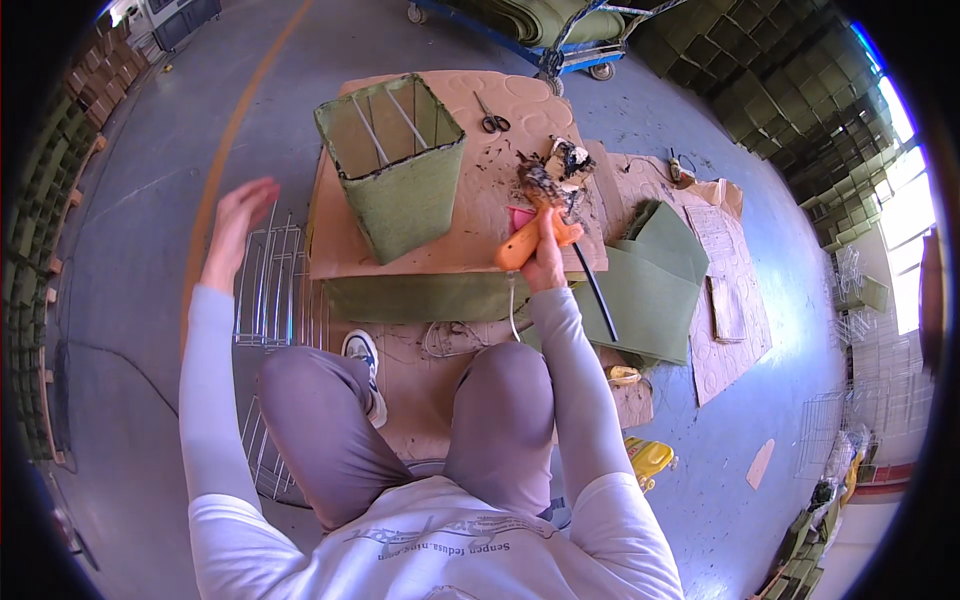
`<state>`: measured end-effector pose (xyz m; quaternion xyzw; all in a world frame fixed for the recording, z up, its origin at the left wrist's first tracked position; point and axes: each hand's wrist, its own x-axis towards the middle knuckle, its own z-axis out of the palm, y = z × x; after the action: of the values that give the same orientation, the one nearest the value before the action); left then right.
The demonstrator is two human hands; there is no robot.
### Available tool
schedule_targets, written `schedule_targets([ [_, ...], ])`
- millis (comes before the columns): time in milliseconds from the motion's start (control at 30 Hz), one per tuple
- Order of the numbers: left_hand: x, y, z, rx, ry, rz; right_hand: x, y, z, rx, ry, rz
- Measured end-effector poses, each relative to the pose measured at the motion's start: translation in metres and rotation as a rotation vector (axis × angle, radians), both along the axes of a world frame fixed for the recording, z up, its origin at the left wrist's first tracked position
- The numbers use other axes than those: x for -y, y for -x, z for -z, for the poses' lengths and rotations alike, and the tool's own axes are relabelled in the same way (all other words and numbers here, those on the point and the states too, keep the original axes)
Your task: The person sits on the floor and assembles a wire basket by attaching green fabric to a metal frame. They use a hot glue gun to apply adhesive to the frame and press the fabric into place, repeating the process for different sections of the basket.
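Note:
My right hand point(545, 262) is closed around an orange glue gun point(518, 245) above the near right part of the cardboard-covered work surface point(400, 262). A long black stick point(598, 298) slants down beside that hand, and a pale cord point(514, 310) hangs below the gun. My left hand point(243, 215) is raised in the air left of the surface, fingers stretched out and holding nothing. Between the hands stands a green fabric-covered box point(412, 195), tapered and open at the top, with metal wires inside and a dark rim. Neither hand touches it.
Black-handled scissors point(491, 118) lie beyond the box, near a dark-smeared lump point(568, 165) and scattered scraps. Green sheets point(650, 285) lie on cardboard at right. Wire frames point(270, 285) stand at left. A blue cart point(570, 55) with green rolls is at the back.

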<state>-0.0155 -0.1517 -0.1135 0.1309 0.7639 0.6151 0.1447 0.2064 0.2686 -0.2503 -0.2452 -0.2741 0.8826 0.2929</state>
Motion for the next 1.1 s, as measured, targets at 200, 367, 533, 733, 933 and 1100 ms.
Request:
schedule_targets([
  [200, 0.083, -0.046, 0.059, -0.209, 0.032, -0.169, -0.078, -0.027, 0.039, 0.051, -0.097, -0.027],
  [367, 0.123, -0.07, 0.069, -0.478, 0.275, -0.498, -0.06, -0.041, 0.016, 0.255, -0.12, -0.323],
  [533, 0.117, -0.077, 0.065, -0.319, 0.546, -0.391, -0.073, -0.069, 0.012, 0.48, -0.364, -0.518],
  [733, 0.097, -0.069, 0.064, -0.335, 0.673, -0.309, -0.054, -0.092, 0.008, 0.615, -0.547, -0.38],
  [933, 0.148, -0.029, 0.101, -0.509, 0.721, -0.208, 0.02, -0.128, -0.016, 0.552, -0.955, 0.163],
  [1100, 0.146, -0.004, 0.104, -0.625, 0.846, -0.274, 0.051, -0.277, 0.048, 0.692, -0.721, 0.452],
])
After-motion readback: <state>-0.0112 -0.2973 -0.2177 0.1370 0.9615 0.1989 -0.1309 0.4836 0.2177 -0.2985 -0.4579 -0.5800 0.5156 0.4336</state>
